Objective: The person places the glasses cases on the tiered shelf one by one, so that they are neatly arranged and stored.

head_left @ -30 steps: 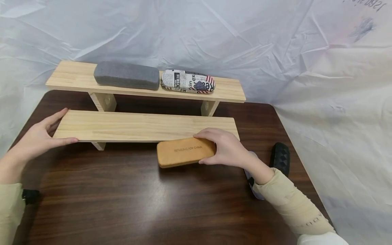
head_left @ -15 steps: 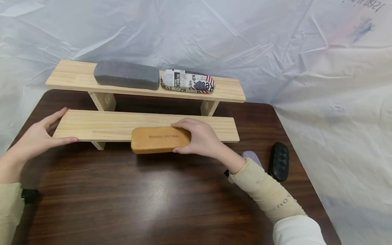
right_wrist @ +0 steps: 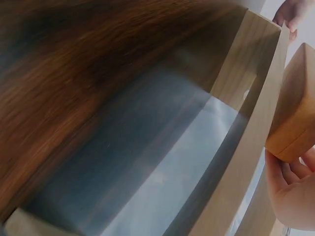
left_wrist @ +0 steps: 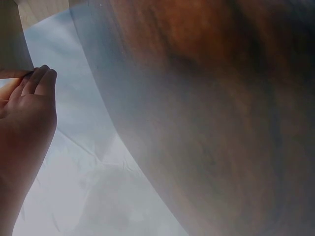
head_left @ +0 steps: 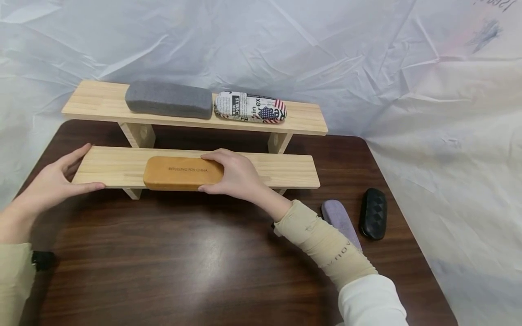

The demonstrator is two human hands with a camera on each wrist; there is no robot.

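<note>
Left of centre in the head view, a tan, rounded rectangular case with a smooth leather-like surface and dark lettering on top (head_left: pixel 179 173) lies lengthwise over a long, pale wooden lower shelf board (head_left: pixel 118 165), its near side at the board's front edge; whether it bears fully on the wood cannot be told. The right hand (head_left: pixel 236 176) grasps the case at its right end, thumb on the near side and the other fingers on the far side. At the left of the frame, the left hand (head_left: pixel 50 183) grips the left end of the same board, thumb at the front corner and forefinger at the back corner. Behind, across the upper part of the frame, a pale wooden raised upper shelf (head_left: pixel 306 118) carries a long grey fabric-like case (head_left: pixel 169 99) and, just right of it, a rounded case printed with newsprint and flag patterns (head_left: pixel 250 108). At the right of the frame, a lavender elongated case (head_left: pixel 339 219), partly hidden by the beige right sleeve (head_left: pixel 326 244), lies near a black case with a diamond-patterned top (head_left: pixel 374 214). Both rest on the dark brown wood-grain desk (head_left: pixel 183 258); a creased whitish sheet (head_left: pixel 244 45) fills the top of the frame.
</note>
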